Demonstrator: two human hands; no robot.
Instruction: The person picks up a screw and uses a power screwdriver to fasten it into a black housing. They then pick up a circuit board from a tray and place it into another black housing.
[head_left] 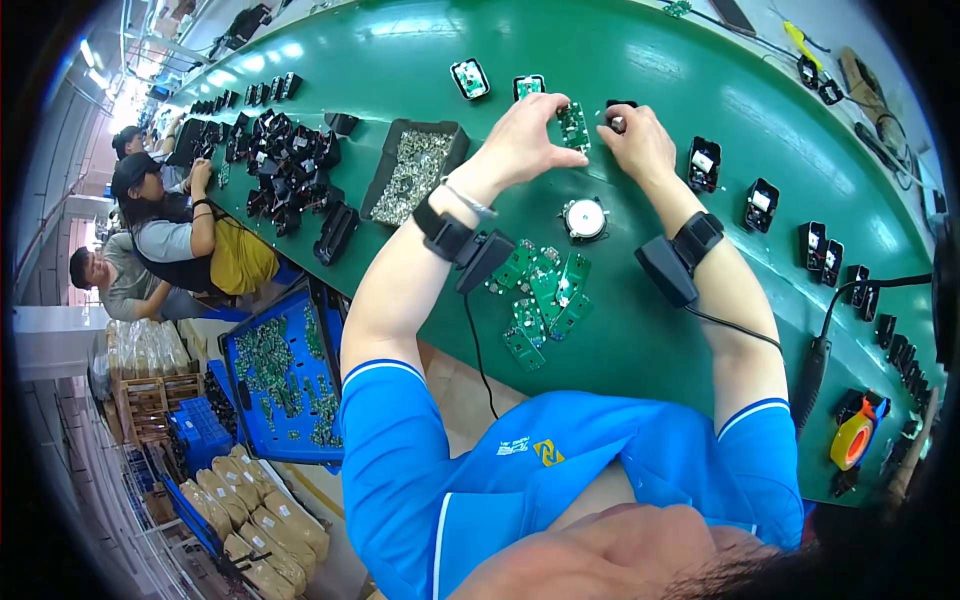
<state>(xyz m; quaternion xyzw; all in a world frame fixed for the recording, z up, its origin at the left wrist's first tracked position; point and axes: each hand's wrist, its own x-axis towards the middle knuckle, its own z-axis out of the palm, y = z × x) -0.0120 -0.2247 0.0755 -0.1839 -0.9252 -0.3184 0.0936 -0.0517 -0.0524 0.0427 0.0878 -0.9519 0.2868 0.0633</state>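
Observation:
Between the thumb and index finger of my left hand [525,140] is a green circuit board [573,127], gripped by its ends. My right hand [643,145] is curled just right of it, fingertips drawn together over a small dark part [617,124] that I cannot make out. A black housing [621,103] shows partly behind those fingers. Beyond my left hand lie a housing with a board inside [528,86] and another one [469,79]. Nearer me sits a round white-faced part with a dark rim [584,218]. Loose green boards [548,292] are heaped in front of my chest.
A black tray of small metal parts [412,172] stands left, beside piled black housings [285,165]. More housings [704,165] line the right side. Tape [852,441] lies at the right edge. Co-workers [165,205] sit far left; a blue bin of boards [270,375] stands below.

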